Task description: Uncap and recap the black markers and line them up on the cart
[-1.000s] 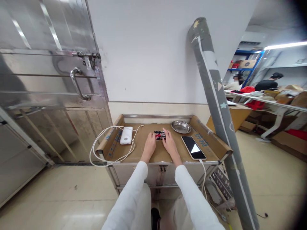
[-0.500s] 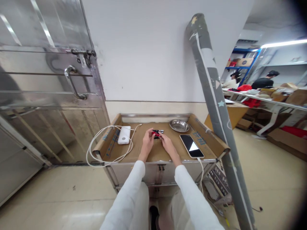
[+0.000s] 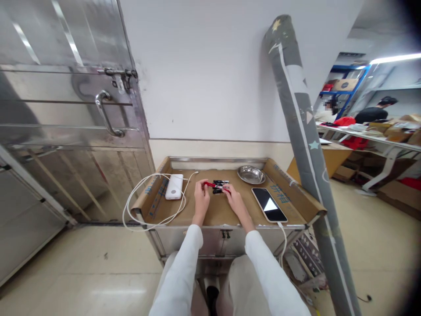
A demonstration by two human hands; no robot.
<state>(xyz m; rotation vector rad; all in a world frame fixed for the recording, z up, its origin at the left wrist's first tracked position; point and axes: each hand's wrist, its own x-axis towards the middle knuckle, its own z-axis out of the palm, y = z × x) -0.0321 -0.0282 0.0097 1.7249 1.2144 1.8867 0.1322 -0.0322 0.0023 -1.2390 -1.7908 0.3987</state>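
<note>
- Power bank [image 3: 174, 187] on the left; bowl [image 3: 251, 175] and phone [image 3: 269, 205] on the right.
- Black pens [image 3: 217, 191] lie close by the hands.
- Red pen [image 3: 211, 184], slim, between left hand [image 3: 201, 197] and right hand [image 3: 236, 200], fingers grasping either end.

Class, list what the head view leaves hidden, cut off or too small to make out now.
Head view, parts of the red pen-like item: covered by the left hand and right hand.
Head view, any print on the dark pen-like items: too small.
Head view, part of the phone screen: bright glare.
Head view, grey roll's foot: cut off by the bottom edge.
</note>
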